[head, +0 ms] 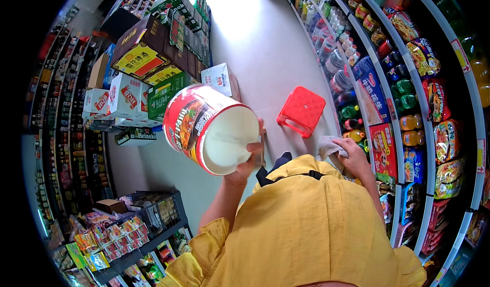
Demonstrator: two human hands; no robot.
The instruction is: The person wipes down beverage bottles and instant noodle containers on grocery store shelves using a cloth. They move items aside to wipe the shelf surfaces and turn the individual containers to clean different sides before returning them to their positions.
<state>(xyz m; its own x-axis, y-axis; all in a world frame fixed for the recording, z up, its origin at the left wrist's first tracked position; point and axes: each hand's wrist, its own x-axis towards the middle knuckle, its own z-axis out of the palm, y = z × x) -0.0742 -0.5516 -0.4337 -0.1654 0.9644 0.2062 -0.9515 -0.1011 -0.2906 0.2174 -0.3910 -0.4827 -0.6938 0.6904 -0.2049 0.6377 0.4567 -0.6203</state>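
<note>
My left hand (249,160) grips a large red paper instant-noodle bucket (183,122) in front of my chest. The bucket is tipped so that its round white base (229,139) faces me, and its printed side points left. Its top is hidden from here. On the right, my right hand (354,155) is closed on a crumpled greyish-white cloth (327,146). That hand is close to the drink shelf (363,114), where bottles and cartons stand; whether the cloth touches anything there I cannot tell.
A red plastic stool (305,105) stands on the aisle floor ahead. Stacked beer cartons (141,55) and a white box (221,78) line the left side. Packaged snacks fill a dark rack (141,225) at lower left. Tall shelves with noodle packs (446,139) rise on the right.
</note>
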